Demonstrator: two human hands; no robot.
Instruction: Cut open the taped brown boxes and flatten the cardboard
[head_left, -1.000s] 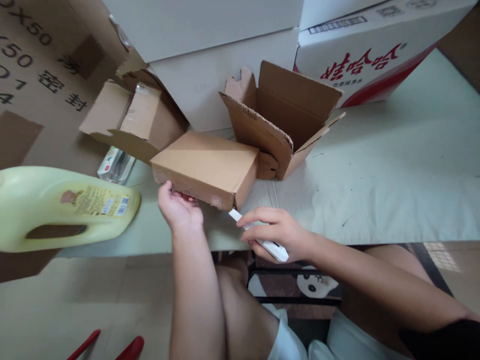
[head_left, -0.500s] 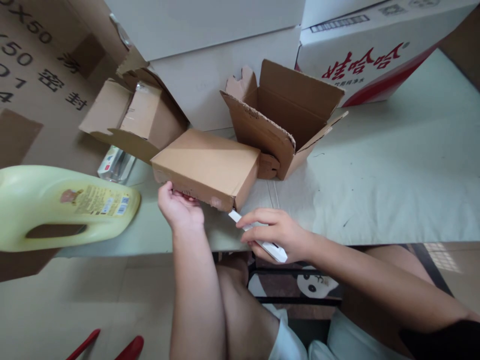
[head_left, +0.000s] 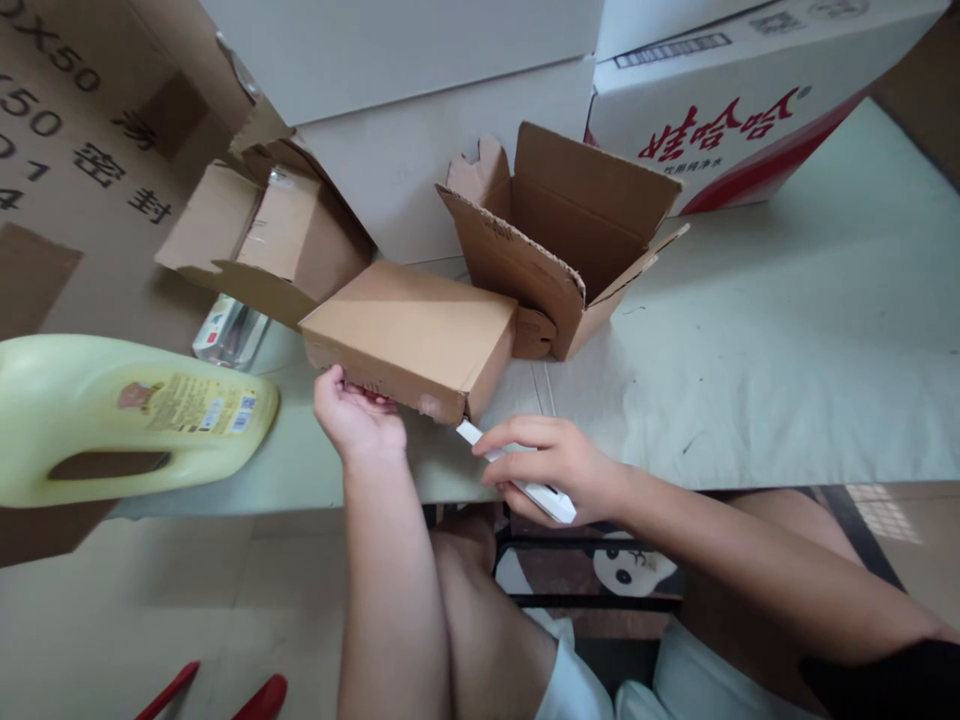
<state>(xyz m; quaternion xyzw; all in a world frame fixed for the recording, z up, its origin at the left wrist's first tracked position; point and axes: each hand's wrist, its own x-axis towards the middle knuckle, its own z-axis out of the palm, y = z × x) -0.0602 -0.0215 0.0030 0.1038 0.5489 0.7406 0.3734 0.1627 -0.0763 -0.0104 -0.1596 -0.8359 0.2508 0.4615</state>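
A flat brown cardboard box (head_left: 409,325) lies tilted on the table, its near edge lifted. Under that near edge, toward its left end, my left hand (head_left: 364,415) is closed with the palm up, gripping the box; some fingertips are hidden below it. A white utility knife (head_left: 553,500) is in my right hand (head_left: 559,465), pinched between thumb and fingers. Its front end meets or nearly meets the box's near right corner, where a small dark gap shows. Whether the blade is inside that gap I cannot tell.
An open cardboard box (head_left: 559,230) stands behind on the right, another opened carton (head_left: 292,235) on the left. A pale yellow jug (head_left: 127,420) and a clear plastic pack (head_left: 229,330) lie at left. White cartons (head_left: 450,150) line the back of the cloth-covered table (head_left: 787,380).
The view has shifted very slightly. Both hands, the box and the utility knife keep practically the same positions.
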